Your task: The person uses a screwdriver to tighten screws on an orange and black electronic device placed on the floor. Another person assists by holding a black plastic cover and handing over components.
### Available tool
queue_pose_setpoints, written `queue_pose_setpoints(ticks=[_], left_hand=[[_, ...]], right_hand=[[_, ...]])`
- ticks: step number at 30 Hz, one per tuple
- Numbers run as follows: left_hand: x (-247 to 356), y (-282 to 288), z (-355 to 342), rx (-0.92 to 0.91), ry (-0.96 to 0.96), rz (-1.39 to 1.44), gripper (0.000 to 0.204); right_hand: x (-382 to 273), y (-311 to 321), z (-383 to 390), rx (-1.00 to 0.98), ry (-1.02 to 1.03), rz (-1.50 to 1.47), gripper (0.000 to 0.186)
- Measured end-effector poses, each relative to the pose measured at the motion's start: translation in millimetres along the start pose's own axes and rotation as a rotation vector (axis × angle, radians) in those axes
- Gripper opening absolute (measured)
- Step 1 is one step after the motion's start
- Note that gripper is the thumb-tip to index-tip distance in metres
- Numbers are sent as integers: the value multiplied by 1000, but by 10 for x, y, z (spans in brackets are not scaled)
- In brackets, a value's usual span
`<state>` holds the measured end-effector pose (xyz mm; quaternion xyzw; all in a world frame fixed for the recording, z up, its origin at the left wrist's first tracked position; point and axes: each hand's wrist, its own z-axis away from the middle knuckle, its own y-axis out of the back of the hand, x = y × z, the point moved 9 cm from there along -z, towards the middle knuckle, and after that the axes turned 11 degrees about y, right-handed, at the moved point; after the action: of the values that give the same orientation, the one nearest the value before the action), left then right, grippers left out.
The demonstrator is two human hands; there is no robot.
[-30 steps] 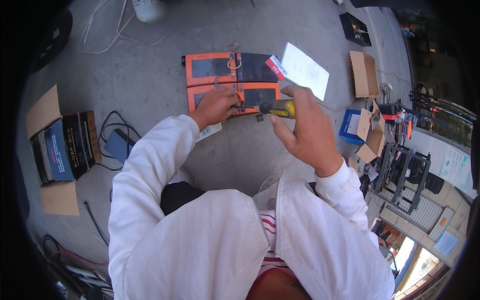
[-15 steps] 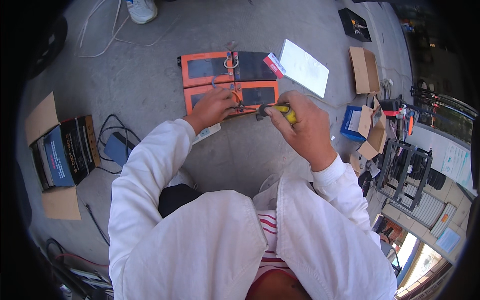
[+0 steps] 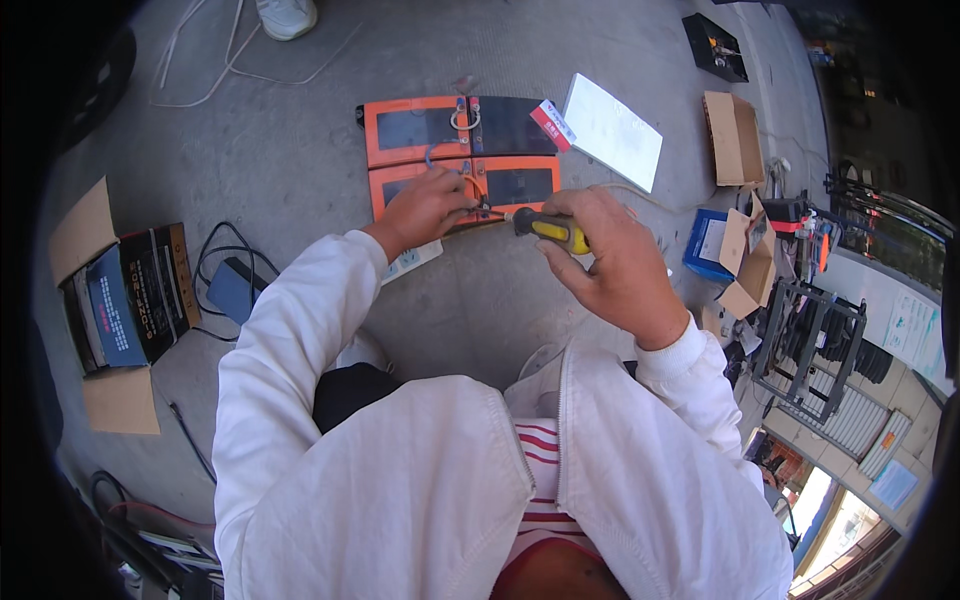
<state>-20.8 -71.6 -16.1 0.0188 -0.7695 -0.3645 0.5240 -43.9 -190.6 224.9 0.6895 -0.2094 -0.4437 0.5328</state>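
Note:
Several orange-and-black batteries (image 3: 417, 130) lie side by side on the floor in front of me, with short cables on their terminals. My right hand (image 3: 615, 255) grips the yellow-and-black handle of a screwdriver (image 3: 565, 234). Its shaft points left to the near edge of the batteries, beside my left fingertips. My left hand (image 3: 425, 212) rests over the near left battery, fingers pinched by a terminal. An orange cable (image 3: 476, 184) curves down to those fingers; what they hold is hidden. Beneath my left wrist lies a white power strip (image 3: 412, 262).
A white flat box (image 3: 614, 135) and a small red-and-white box (image 3: 553, 126) lie right of the batteries. At left stand an opened carton (image 3: 150, 290) and a blue device (image 3: 232, 288) with black cord. Open cardboard boxes (image 3: 733, 140) and a black tray (image 3: 716, 48) line the right.
My right hand has shifted slightly right and down, and the screwdriver handle now lies more level and shows more fully. My left hand stays by the same terminal.

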Motion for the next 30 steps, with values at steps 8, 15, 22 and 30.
queue_pose_setpoints(ticks=[8, 15, 22, 30], left_hand=[[-89, -63, -32, -48, 85, 6, 12], [81, 42, 46, 77, -86, -76, 12], [-32, -70, 100, 17, -134, -224, 22], [-114, -130, 19, -135, -45, -231, 16]], right_hand=[[-44, 31, -36, 108, 15, -76, 40], [110, -18, -38, 4, -113, -11, 39], [236, -34, 16, 11, -182, -88, 42], [225, -41, 20, 2, -154, -123, 43]])
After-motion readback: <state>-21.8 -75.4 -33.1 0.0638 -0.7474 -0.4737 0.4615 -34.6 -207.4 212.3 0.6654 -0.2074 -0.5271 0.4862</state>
